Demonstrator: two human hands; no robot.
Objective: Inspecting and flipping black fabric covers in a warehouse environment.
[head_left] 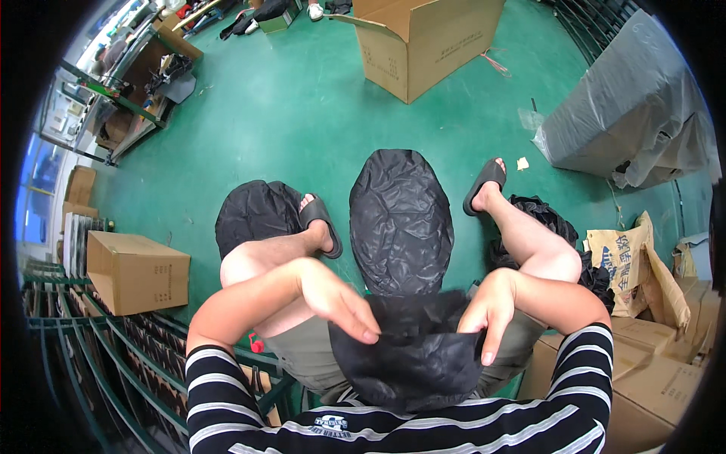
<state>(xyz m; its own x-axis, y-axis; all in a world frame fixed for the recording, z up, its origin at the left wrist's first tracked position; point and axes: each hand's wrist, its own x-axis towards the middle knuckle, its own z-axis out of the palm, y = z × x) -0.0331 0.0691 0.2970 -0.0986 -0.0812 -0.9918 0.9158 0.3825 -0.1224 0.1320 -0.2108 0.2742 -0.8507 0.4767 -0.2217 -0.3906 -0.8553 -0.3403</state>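
Observation:
A black, thin fabric cover lies over my lap with its mouth spread toward the far side. My left hand grips its left rim, the fingertips pointing inward. At the right rim, my right hand has its fingers inside the mouth and its thumb outside. Just beyond stands a long, rounded, wrinkled black fabric bundle, between my feet. Another black fabric bundle rests by my left foot. Crumpled black fabric lies beside and behind my right leg.
A large open carton stands ahead on the green floor. Grey plastic sheeting drapes a tall stack at right. Flattened cartons and a tan sack lie near right. At left are a carton and green metal racks.

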